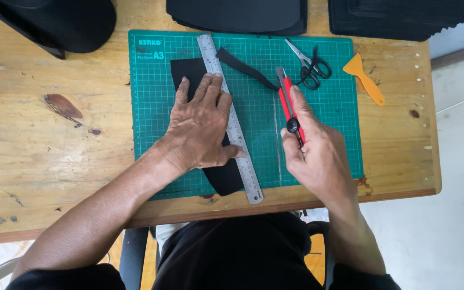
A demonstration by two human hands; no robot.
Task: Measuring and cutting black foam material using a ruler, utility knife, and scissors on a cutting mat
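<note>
My left hand (200, 126) lies flat with spread fingers on a black sheet piece (222, 177) and on a steel ruler (232, 121), which runs diagonally across the green cutting mat (323, 59). My right hand (318, 153) grips a red utility knife (285, 99), its tip pointing away from me, a little right of the ruler. A narrow black offcut strip (245, 68) lies on the mat near the knife tip.
Black-handled scissors (311, 67) lie at the mat's upper right. An orange scraper (365, 79) rests on the wooden table (55, 161) beside the mat. Stacks of black material (398, 19) and black pieces (237, 15) sit along the far edge, with another black item (60, 24) at the top left.
</note>
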